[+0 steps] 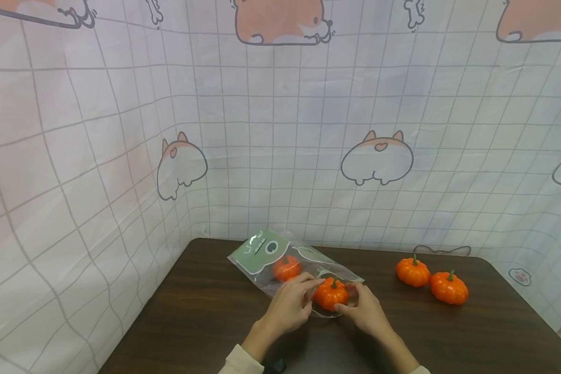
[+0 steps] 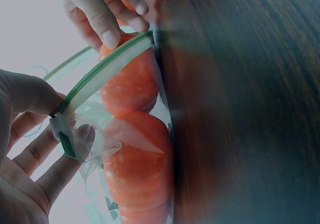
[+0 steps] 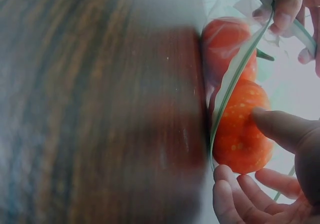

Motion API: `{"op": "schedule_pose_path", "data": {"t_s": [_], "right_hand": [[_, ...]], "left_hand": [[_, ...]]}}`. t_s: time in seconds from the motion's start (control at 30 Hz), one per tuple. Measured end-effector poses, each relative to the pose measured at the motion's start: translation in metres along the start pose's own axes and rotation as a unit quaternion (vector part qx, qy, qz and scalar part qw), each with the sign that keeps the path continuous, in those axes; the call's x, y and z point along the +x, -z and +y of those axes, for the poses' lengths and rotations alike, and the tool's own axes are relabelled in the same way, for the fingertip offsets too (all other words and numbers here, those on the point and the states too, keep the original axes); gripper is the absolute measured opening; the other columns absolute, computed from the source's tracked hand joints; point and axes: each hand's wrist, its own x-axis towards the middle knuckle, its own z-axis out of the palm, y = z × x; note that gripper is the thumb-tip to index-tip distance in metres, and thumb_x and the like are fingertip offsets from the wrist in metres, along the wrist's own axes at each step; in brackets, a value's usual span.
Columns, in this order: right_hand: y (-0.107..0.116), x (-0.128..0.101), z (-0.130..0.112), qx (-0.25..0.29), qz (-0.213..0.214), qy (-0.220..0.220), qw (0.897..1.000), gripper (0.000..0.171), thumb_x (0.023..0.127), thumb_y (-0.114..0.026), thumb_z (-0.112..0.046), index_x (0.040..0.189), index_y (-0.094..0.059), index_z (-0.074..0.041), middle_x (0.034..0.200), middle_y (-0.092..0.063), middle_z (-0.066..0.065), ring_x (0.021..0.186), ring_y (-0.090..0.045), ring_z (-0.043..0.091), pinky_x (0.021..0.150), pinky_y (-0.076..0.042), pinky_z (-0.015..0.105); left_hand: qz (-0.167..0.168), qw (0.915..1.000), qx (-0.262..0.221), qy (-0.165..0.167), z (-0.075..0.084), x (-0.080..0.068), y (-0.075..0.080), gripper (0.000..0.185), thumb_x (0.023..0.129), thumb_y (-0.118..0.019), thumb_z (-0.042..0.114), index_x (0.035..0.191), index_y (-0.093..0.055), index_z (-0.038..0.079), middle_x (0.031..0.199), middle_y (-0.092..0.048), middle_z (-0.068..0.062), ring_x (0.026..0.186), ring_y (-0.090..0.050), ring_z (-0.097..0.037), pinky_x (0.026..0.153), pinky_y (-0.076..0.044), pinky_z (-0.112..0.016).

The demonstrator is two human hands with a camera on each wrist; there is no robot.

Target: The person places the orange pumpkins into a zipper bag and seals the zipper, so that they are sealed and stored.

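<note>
A clear zip bag [image 1: 264,252] with a green cartoon face lies on the table, its mouth toward me. My left hand [image 1: 287,306] pinches the bag's green zip edge [image 2: 95,73] by the white slider, at the left side of the mouth. At the mouth sits a small orange toy pumpkin [image 1: 332,296] with a green stem. My right hand [image 1: 366,312] holds this pumpkin, the thumb on its face and the fingers curled along its side. Deeper in the bag, another orange pumpkin [image 1: 286,268] shows through the plastic, and the left wrist view shows pumpkins pressed in a row.
Two more pumpkins, one farther back [image 1: 413,271] and one nearer [image 1: 449,288], sit side by side on the right of the dark wooden table [image 1: 187,311]. A white gridded cloth [image 1: 280,197] with cartoon dogs hangs behind and along the sides. A small dark object [image 1: 275,366] lies near my left sleeve.
</note>
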Motion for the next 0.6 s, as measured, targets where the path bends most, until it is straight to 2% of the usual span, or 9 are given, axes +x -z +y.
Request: {"op": "schedule_pose_path", "data": {"t_s": [0.37, 0.6], "right_hand": [[0.004, 0.002, 0.003, -0.013, -0.011, 0.002, 1.0, 0.058, 0.081, -0.086, -0.027, 0.127, -0.063, 0.0, 0.111, -0.071, 0.012, 0.08, -0.062, 0.015, 0.068, -0.051, 0.032], [0.012, 0.003, 0.005, -0.022, -0.02, -0.001, 1.0, 0.048, 0.083, -0.084, -0.029, 0.119, -0.067, -0.002, 0.111, -0.072, 0.009, 0.087, -0.064, 0.017, 0.071, -0.052, 0.033]], "left_hand": [[-0.004, 1.0, 0.004, 0.0, 0.0, 0.0, 0.0, 0.049, 0.077, -0.077, -0.003, 0.124, -0.073, 0.009, 0.104, -0.068, 0.001, 0.071, -0.044, -0.003, 0.063, -0.035, -0.015], [0.004, 0.9998, 0.012, -0.012, -0.001, 0.0, -0.001, 0.05, 0.075, -0.077, -0.003, 0.123, -0.073, 0.01, 0.102, -0.068, 0.002, 0.071, -0.045, -0.002, 0.063, -0.035, -0.014]]}}
